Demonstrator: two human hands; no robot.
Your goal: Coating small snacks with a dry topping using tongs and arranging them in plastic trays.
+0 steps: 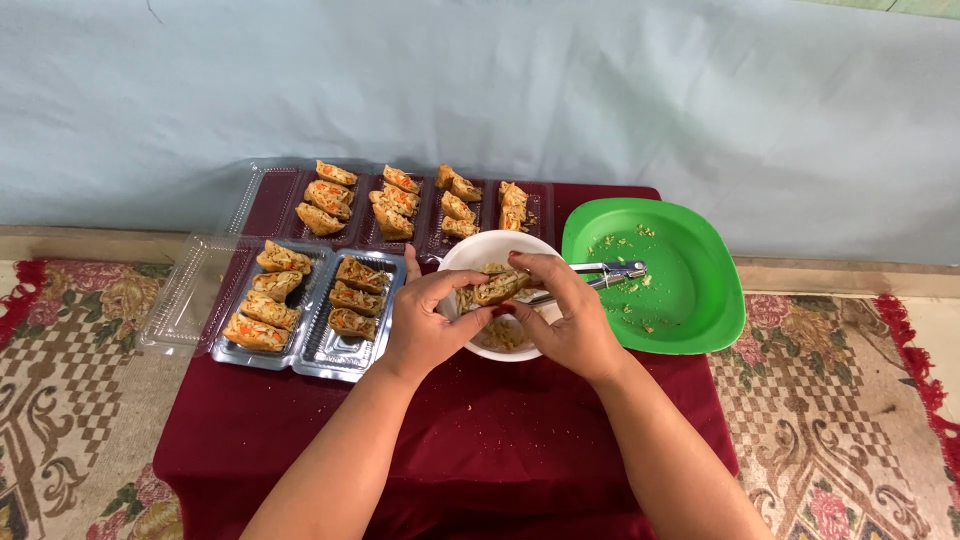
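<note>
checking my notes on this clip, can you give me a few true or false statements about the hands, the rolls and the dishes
1. Both hands hold one filled roll over the white bowl. True: the left hand and the right hand grip it together.
2. The green plate is piled with whole rolls. False: it holds only crumbs.
3. Metal tongs rest across the bowl and the green plate. True.
4. The near clear tray is full. False: its right compartment has three pieces and free space at the near end.
5. The table wears a blue cloth. False: the cloth is dark red.
</note>
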